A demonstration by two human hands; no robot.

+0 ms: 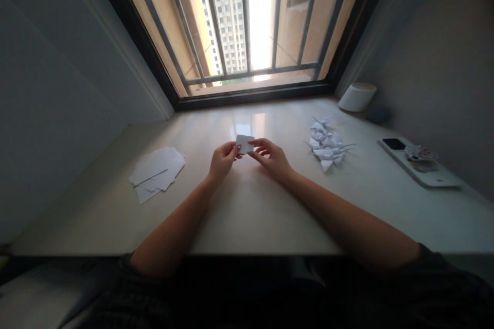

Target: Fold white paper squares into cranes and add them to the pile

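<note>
A small folded square of white paper (244, 143) is held up just above the table, in the middle of the view. My left hand (223, 160) pinches its left side, thumb in front. On the right side, my right hand (273, 157) grips the paper's edge between thumb and fingers. Some fingertips are hidden behind the paper. To the left lies a loose fanned stack of white paper sheets (160, 167). A heap of folded white paper pieces (326, 144) with thin pointed ends sits to the right of my right hand.
The pale tabletop (262, 216) runs up to a barred window (247, 25). At the back right corner a white cylindrical object (357, 96) leans by the wall, beside a dark bluish item (378, 115). A white phone-like slab (436, 179) with small items on it lies far right.
</note>
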